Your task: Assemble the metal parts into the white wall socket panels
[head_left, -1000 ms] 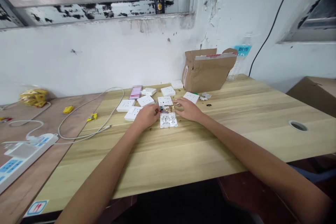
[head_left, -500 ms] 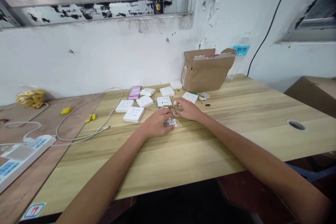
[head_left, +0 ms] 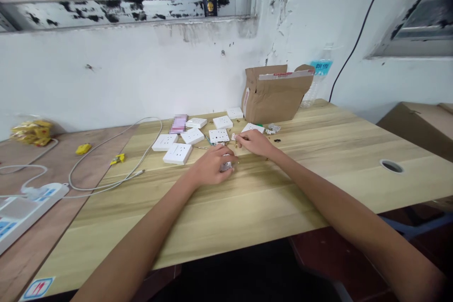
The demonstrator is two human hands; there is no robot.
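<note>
My left hand [head_left: 213, 165] curls over a small white plastic socket part [head_left: 225, 166], holding it just above or on the table; the fingers cover most of it. Just to the right, my right hand [head_left: 255, 143] has thumb and fingertips pinched together by a small white piece [head_left: 233, 137]; what lies between them is too small to make out. Behind both hands lies a white socket faceplate [head_left: 219, 136], front holes showing. Another white faceplate [head_left: 252, 128] lies past the right hand. Small brass-coloured bits are scattered about the fingers.
Several white wall sockets, one a white socket [head_left: 178, 154], lie left of my hands. A cardboard box [head_left: 272, 96] and a plastic bottle [head_left: 311, 89] stand by the wall. A white cable [head_left: 116, 184] and a power strip [head_left: 33, 212] are at left. The right side has a round table hole [head_left: 391, 166].
My right hand's fingertips have closed into a pinch and drawn slightly away from the left hand. Less of the socket part shows under my left hand. The whole view has shifted a little.
</note>
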